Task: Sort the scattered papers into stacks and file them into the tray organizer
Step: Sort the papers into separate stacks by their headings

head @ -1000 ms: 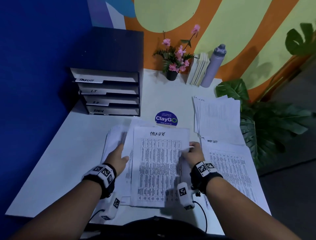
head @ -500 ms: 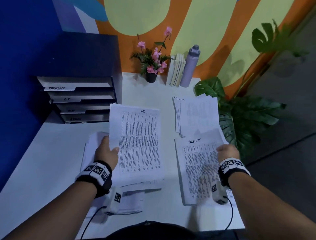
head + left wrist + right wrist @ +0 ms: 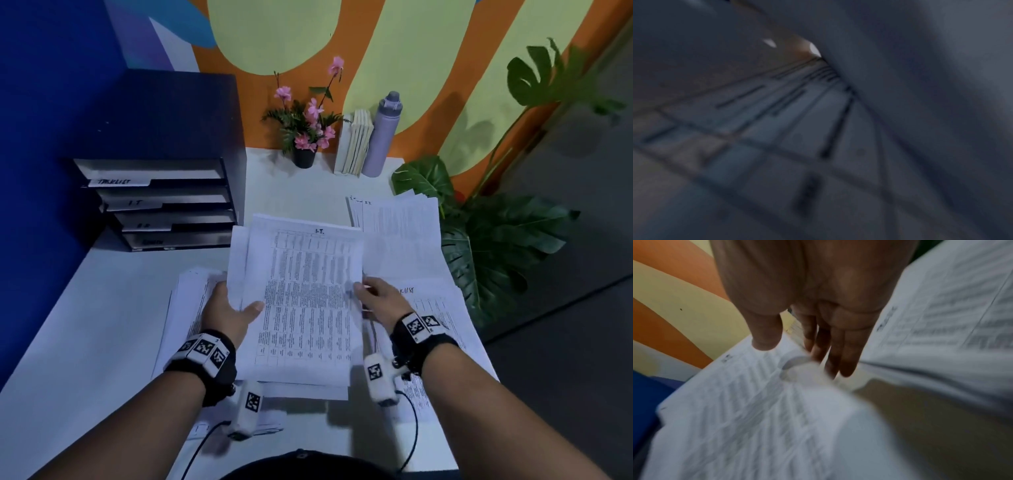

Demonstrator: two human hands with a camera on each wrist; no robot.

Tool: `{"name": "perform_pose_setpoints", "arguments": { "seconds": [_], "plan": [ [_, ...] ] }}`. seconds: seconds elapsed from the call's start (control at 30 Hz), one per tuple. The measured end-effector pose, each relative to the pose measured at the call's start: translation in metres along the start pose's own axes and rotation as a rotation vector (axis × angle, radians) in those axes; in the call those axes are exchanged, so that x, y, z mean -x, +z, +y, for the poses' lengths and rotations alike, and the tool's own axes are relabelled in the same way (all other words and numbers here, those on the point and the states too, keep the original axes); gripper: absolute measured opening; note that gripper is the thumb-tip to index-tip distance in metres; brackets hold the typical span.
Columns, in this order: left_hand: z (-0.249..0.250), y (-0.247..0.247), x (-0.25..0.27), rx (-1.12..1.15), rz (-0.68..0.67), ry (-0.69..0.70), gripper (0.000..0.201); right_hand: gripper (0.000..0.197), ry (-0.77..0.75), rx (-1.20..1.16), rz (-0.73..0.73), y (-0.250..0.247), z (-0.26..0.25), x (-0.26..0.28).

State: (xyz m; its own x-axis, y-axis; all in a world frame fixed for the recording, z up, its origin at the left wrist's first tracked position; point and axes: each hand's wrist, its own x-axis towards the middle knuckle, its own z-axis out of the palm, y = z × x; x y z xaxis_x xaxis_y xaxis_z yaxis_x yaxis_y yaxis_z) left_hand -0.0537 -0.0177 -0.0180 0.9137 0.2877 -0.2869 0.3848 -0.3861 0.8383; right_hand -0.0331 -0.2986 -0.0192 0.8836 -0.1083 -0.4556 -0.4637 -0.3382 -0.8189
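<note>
My left hand [image 3: 239, 308] grips a bundle of printed papers by its left edge, thumb on top, and holds it tilted above the table. The top sheet [image 3: 308, 291] is headed "I.T.". My right hand [image 3: 363, 287] is at that sheet's right edge, and in the right wrist view its straight fingers [image 3: 838, 356] touch the curling edge of the sheet [image 3: 735, 402]. A stack headed "Tasklist" [image 3: 442, 308] lies to the right. Another stack [image 3: 400, 222] lies behind it. The dark tray organizer [image 3: 164, 202] stands back left with labelled shelves. The left wrist view is a dark blur of paper [image 3: 777, 129].
More loose sheets [image 3: 188, 301] lie under my left hand. A flower pot [image 3: 305, 156], upright books [image 3: 356, 144] and a lilac bottle [image 3: 382, 137] line the back wall. A leafy plant [image 3: 479, 257] overhangs the table's right edge. A blue wall borders the left.
My right hand carried the Tasklist sheet to the right stack, let go, and came back to the I.T. sheet's edge. My left hand lifted the bundle off the table.
</note>
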Motion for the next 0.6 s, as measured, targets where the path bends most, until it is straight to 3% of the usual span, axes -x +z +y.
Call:
{"name": "perform_pose_setpoints", "arguments": {
  "seconds": [0.07, 0.17, 0.3, 0.4, 0.53, 0.6],
  "plan": [
    [-0.003, -0.002, 0.0, 0.022, -0.005, -0.008, 0.063, 0.05, -0.054, -0.062, -0.004, 0.02, -0.002, 0.001],
    [-0.016, -0.008, -0.001, 0.045, -0.008, 0.018, 0.041, 0.032, -0.086, -0.075, 0.106, 0.034, -0.001, -0.001],
    [-0.041, -0.024, 0.002, 0.081, -0.052, 0.066, 0.064, 0.05, 0.027, -0.098, 0.158, 0.047, 0.015, -0.005],
    [-0.063, -0.033, -0.002, 0.007, -0.129, 0.047, 0.065, 0.03, 0.039, -0.086, 0.174, 0.055, 0.024, 0.0],
    [-0.078, -0.036, -0.004, 0.025, -0.142, -0.026, 0.066, 0.031, 0.039, -0.105, 0.176, 0.064, 0.026, 0.006],
    [-0.08, -0.036, -0.006, 0.044, -0.107, -0.044, 0.065, 0.009, 0.011, -0.092, 0.143, 0.07, 0.025, 0.006]
  ]
}}
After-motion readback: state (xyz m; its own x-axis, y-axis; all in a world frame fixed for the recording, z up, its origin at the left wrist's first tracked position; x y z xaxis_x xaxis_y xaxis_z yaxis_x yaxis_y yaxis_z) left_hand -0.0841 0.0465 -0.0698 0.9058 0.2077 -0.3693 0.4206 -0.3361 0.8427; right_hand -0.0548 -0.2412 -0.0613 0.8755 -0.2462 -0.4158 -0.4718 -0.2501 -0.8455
